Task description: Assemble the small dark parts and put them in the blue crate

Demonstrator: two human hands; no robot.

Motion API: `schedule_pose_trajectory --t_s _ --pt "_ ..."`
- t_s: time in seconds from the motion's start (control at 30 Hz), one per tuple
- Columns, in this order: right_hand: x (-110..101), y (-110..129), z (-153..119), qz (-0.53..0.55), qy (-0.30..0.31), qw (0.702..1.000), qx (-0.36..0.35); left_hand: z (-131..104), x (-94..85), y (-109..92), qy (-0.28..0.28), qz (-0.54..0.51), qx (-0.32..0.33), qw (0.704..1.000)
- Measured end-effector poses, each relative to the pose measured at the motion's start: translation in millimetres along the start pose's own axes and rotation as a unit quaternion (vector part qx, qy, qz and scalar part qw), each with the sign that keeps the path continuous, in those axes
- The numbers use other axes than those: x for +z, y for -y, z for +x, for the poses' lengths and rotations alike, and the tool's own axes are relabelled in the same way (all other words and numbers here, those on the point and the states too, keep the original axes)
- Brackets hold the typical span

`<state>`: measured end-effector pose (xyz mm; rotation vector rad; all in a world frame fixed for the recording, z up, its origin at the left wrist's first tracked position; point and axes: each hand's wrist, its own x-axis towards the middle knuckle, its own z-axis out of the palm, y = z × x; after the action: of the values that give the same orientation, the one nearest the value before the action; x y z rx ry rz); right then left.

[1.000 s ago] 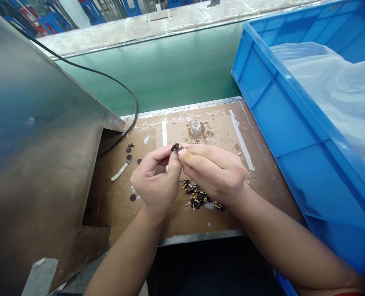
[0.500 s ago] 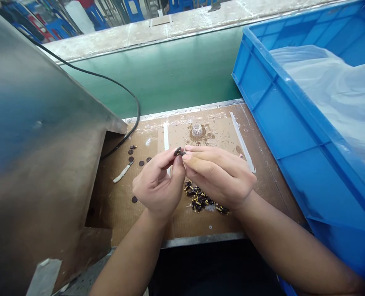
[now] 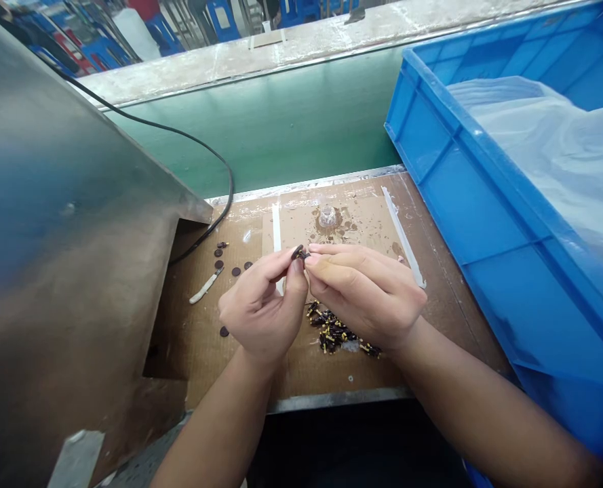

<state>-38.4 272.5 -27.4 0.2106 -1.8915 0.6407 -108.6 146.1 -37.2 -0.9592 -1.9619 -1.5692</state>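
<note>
My left hand [image 3: 263,305] pinches a small dark disc [image 3: 298,252] between thumb and forefinger. Against it, my right hand [image 3: 365,288] grips a small dark piece [image 3: 305,257] with its fingertips; the fingers hide most of that piece. Below my right hand lies a pile of small black and yellow parts [image 3: 334,333], partly covered by the hand. Loose dark discs [image 3: 236,272] are scattered on the cardboard to the left, beside a white-handled knife [image 3: 204,288]. Behind my hands stands a small clear cup [image 3: 327,217] among wet spots.
A metal housing [image 3: 77,224] fills the left side, with a black cable [image 3: 179,133] curving from it. At the right a large blue crate [image 3: 454,183] holds white plastic sheeting [image 3: 545,135]. A green belt [image 3: 291,129] runs behind the cardboard-covered bench [image 3: 306,383].
The view has shifted slightly. Both hands keep their pinch on the small dark parts, with hardly any movement between them.
</note>
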Motion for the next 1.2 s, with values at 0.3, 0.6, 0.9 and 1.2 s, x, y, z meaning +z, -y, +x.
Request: schedule_pose_trajectory --t_s 0.3,0.6,0.9,1.2 --pt "0.0 0.8 -1.6 -0.01 0.009 1.0 0.014 3.2 -1.7 0.2 -0.003 0.034 0.018 0.999" --pt "-0.7 3.6 1.4 0.004 0.028 1.0 0.013 2.4 -2.5 0.9 -0.01 0.037 0.0 0.999" --pt "-0.9 1.5 -1.7 -0.002 0.038 0.999 0.013 3.4 -0.4 0.7 -0.014 0.015 0.007 1.0" --pt "-3.2 1.6 -1.6 0.007 0.029 0.999 0.023 8.4 -0.5 7.5 0.019 -0.031 0.071 0.997"
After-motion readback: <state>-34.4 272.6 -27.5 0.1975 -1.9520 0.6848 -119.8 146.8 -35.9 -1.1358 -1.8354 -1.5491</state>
